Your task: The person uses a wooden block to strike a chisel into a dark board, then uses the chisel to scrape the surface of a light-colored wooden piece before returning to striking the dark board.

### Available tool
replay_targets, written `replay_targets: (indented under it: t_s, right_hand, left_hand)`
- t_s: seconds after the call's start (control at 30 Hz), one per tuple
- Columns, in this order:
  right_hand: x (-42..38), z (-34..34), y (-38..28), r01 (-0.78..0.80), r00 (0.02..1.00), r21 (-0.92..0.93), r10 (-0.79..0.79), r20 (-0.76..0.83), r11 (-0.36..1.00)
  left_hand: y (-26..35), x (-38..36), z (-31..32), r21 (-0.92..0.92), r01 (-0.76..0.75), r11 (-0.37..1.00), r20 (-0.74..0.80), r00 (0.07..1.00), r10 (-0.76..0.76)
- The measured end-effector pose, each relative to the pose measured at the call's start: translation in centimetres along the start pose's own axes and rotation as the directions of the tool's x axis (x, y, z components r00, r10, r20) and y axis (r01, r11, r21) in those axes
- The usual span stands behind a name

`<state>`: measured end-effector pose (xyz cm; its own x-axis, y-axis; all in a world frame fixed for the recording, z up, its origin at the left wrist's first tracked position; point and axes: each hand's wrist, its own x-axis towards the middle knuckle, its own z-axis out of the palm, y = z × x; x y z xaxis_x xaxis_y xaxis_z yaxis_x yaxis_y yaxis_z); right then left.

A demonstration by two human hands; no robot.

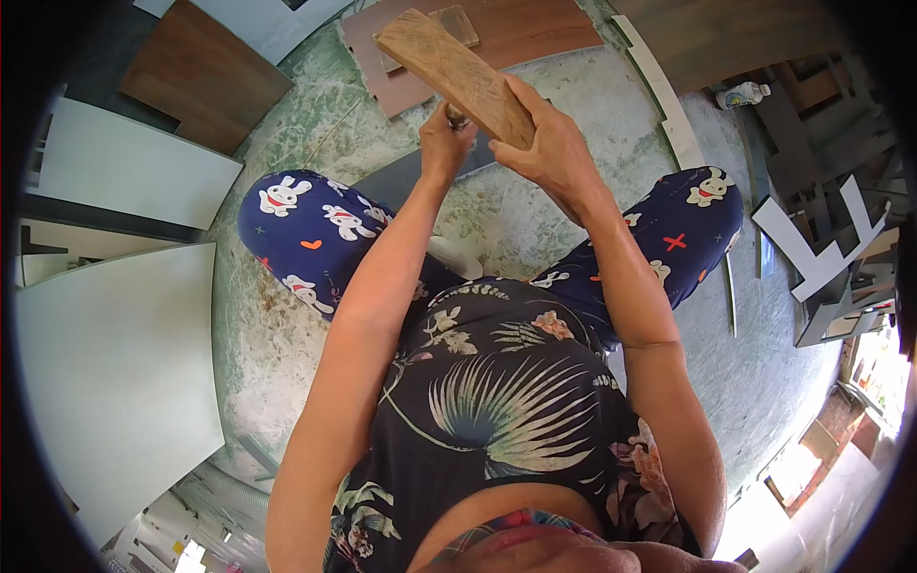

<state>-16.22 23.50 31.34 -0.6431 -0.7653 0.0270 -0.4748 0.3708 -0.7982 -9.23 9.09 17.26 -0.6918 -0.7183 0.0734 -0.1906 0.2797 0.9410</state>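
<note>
I sit on the floor with my knees apart. My right hand [546,138] grips a thick wooden block [451,69] by its near end, raised and tilted up toward the far left. Under the block, my left hand [444,141] is closed around a small dark object [458,118] that the block mostly hides. Below both hands a dark grey strip [396,180] lies flat on the floor between my knees.
Brown boards [535,29] lie ahead on the concrete floor [516,215]. White panels [129,162] are stacked at the left, beside a brown panel [201,72]. Offcuts and a white bracket-like piece [821,253] clutter the right. A plastic bottle [743,94] lies far right.
</note>
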Motion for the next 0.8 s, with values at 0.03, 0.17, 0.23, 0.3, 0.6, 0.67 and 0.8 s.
replay_targets:
  t_s: [0.03, 0.17, 0.23, 0.3, 0.6, 0.67, 0.8]
  right_hand:
    - [0.0, 0.1, 0.1, 0.013, 1.0, 0.003, -0.013, -0.005, 1.0]
    - [0.2, 1.2, 1.2, -0.009, 0.998, -0.102, 0.016, 0.066, 0.995]
    - [0.4, 1.7, 1.8, -0.097, 0.969, -0.311, 0.161, 0.188, 0.946]
    - [0.3, 1.7, 1.8, -0.078, 0.977, -0.287, 0.131, 0.17, 0.955]
    - [0.6, 1.9, 2.1, -0.14, 0.979, -0.154, 0.16, 0.129, 0.978]
    - [0.7, 1.8, 1.9, -0.19, 0.961, -0.188, 0.222, 0.165, 0.964]
    - [0.5, 1.9, 2.0, -0.149, 0.979, -0.163, 0.169, 0.115, 0.975]
  left_hand:
    - [-0.1, 0.0, 0.0, -0.009, -0.004, 1.0, -0.004, 1.0, 0.004]
    - [-0.2, 0.0, -0.1, 0.073, 0.004, 0.997, 0.012, 1.0, -0.005]
    - [-0.7, 0.2, 0.2, 0.161, -0.059, 0.985, 0.011, 0.998, 0.058]
    - [-0.8, 0.5, 0.5, 0.179, -0.1, 0.979, -0.017, 0.994, 0.105]
    - [1.1, 0.7, -0.4, 0.037, 0.119, 0.992, -0.004, 0.993, -0.119]
    - [0.3, 1.2, -0.2, 0.07, 0.009, 0.998, -0.08, 0.997, -0.003]
    - [-1.7, 2.5, -0.7, -0.031, 0.058, 0.998, -0.184, 0.981, -0.063]
